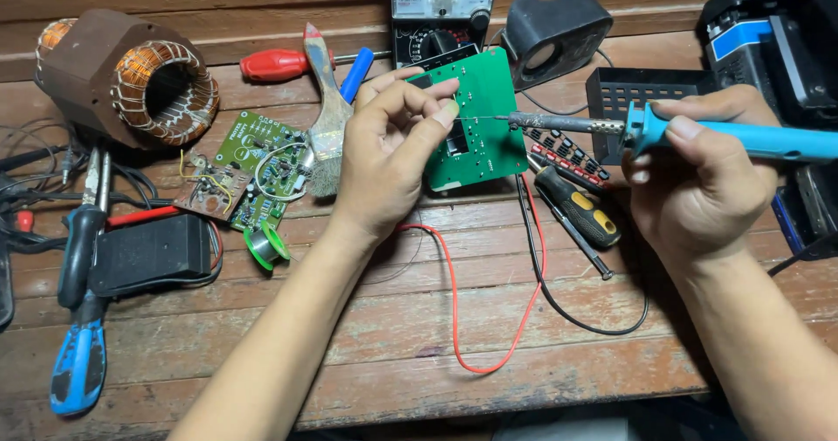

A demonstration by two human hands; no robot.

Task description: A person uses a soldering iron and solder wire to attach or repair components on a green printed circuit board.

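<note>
My left hand point(388, 149) pinches a thin solder wire point(478, 119) over a green circuit board point(480, 114) that stands tilted on the wooden bench. My right hand point(698, 175) grips a blue-handled soldering iron point(742, 136). Its metal tip point(515, 120) points left and meets the wire just above the board's face. A black component on the board is partly hidden behind my left fingers.
A second green board point(262, 170) with loose parts, a solder spool point(264, 247), a brush point(325, 118), a red screwdriver point(275, 64), a copper-wound motor stator point(131, 79), pliers point(83, 319), a black-yellow screwdriver point(576, 205), red and black leads point(489, 301), an analog multimeter point(441, 9) and black boxes point(768, 48).
</note>
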